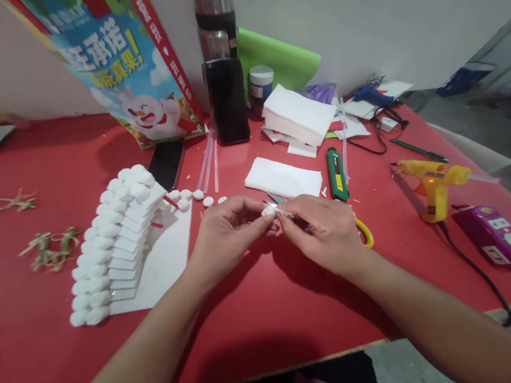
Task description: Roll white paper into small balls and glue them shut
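Between the fingertips of both hands is a small white disc [268, 211], partly hidden by the fingers. My left hand [226, 233] pinches it from the left, with the fingers closed. My right hand [324, 229] is closed too, its thumb and forefinger at the disc's right side. Under my right hand lie scissors; a yellow handle [365, 232] and part of the blades show. To the left stands a curved, stepped white card model [125, 252] with rows of white discs along its outer edge. Several loose white discs [208, 202] lie just beyond my left hand.
A stack of white cards [282, 177] and a green utility knife [336, 173] lie ahead. At right are a yellow glue gun [433, 184] and a purple power box [499, 236] with cables. Behind stand a phone [228, 101], a steel flask [215, 18] and a printed bag [126, 70].
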`<action>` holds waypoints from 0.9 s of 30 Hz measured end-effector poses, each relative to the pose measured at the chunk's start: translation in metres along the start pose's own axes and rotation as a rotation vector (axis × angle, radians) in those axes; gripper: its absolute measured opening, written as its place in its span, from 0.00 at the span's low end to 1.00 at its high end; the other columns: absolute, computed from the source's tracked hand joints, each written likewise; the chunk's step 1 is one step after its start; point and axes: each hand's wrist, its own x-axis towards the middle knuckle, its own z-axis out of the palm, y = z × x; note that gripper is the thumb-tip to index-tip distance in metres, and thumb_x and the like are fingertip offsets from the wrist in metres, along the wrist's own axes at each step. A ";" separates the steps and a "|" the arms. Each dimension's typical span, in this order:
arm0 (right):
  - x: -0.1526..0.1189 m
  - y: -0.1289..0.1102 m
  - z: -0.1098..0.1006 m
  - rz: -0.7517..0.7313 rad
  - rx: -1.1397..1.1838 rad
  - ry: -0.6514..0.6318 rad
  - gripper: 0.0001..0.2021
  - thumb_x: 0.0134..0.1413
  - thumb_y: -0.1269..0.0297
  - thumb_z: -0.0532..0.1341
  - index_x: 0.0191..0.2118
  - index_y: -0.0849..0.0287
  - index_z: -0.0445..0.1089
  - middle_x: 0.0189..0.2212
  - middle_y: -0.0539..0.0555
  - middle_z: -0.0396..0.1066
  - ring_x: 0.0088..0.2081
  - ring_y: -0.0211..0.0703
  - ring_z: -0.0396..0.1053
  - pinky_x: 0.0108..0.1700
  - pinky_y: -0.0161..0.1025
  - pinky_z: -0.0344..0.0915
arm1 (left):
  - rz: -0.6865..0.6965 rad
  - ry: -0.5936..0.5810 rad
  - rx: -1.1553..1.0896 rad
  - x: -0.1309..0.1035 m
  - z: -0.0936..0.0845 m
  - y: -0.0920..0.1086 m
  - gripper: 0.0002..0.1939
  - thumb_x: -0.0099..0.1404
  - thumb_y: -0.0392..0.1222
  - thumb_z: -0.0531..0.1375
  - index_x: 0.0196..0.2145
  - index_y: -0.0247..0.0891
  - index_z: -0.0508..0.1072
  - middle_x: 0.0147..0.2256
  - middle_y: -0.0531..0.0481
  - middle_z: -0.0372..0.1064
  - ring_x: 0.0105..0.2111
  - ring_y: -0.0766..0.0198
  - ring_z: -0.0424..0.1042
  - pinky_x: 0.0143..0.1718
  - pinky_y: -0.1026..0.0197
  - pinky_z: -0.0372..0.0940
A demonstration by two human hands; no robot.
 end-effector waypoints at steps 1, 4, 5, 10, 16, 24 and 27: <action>0.000 0.000 0.000 -0.057 -0.039 0.003 0.08 0.67 0.72 0.61 0.38 0.57 0.77 0.30 0.54 0.80 0.32 0.42 0.76 0.37 0.39 0.70 | 0.007 0.002 -0.003 0.000 0.000 0.000 0.10 0.61 0.43 0.74 0.34 0.36 0.79 0.30 0.49 0.82 0.32 0.59 0.83 0.39 0.57 0.78; 0.000 0.002 0.000 -0.116 -0.075 -0.023 0.08 0.68 0.71 0.59 0.42 0.56 0.77 0.33 0.55 0.81 0.34 0.43 0.78 0.39 0.40 0.72 | 0.015 0.005 -0.028 0.000 -0.001 -0.001 0.10 0.58 0.42 0.75 0.32 0.37 0.79 0.29 0.49 0.82 0.31 0.58 0.82 0.39 0.55 0.79; 0.000 0.003 -0.001 -0.123 -0.072 -0.028 0.08 0.69 0.71 0.59 0.42 0.56 0.77 0.34 0.55 0.82 0.35 0.43 0.78 0.39 0.40 0.73 | 0.015 0.007 -0.036 0.001 -0.002 -0.001 0.10 0.58 0.41 0.75 0.32 0.37 0.79 0.29 0.49 0.82 0.31 0.57 0.82 0.38 0.55 0.79; 0.002 0.002 -0.002 -0.171 -0.069 -0.027 0.08 0.69 0.73 0.60 0.42 0.55 0.75 0.34 0.54 0.82 0.35 0.43 0.79 0.40 0.40 0.74 | 0.084 -0.006 0.053 0.002 -0.007 -0.003 0.09 0.60 0.38 0.73 0.40 0.39 0.85 0.32 0.49 0.82 0.32 0.58 0.81 0.38 0.55 0.78; 0.001 0.001 -0.003 -0.183 -0.101 -0.038 0.09 0.69 0.73 0.59 0.45 0.56 0.76 0.33 0.55 0.81 0.34 0.42 0.78 0.39 0.39 0.74 | 0.303 0.036 0.287 -0.002 -0.004 -0.007 0.05 0.68 0.38 0.68 0.41 0.40 0.85 0.33 0.49 0.81 0.33 0.61 0.78 0.38 0.58 0.74; -0.001 0.003 0.000 -0.155 0.038 -0.086 0.17 0.67 0.76 0.58 0.57 0.57 0.74 0.40 0.57 0.83 0.38 0.45 0.80 0.41 0.43 0.76 | 0.469 0.119 0.422 0.001 -0.006 -0.012 0.01 0.67 0.39 0.70 0.37 0.41 0.82 0.36 0.49 0.81 0.36 0.59 0.78 0.39 0.57 0.73; 0.002 0.000 -0.004 -0.030 0.161 -0.110 0.17 0.67 0.74 0.58 0.56 0.55 0.75 0.38 0.55 0.83 0.34 0.43 0.80 0.40 0.43 0.77 | 0.617 0.117 0.480 0.003 -0.012 -0.012 0.04 0.66 0.38 0.70 0.39 0.41 0.80 0.38 0.48 0.81 0.38 0.59 0.79 0.41 0.57 0.75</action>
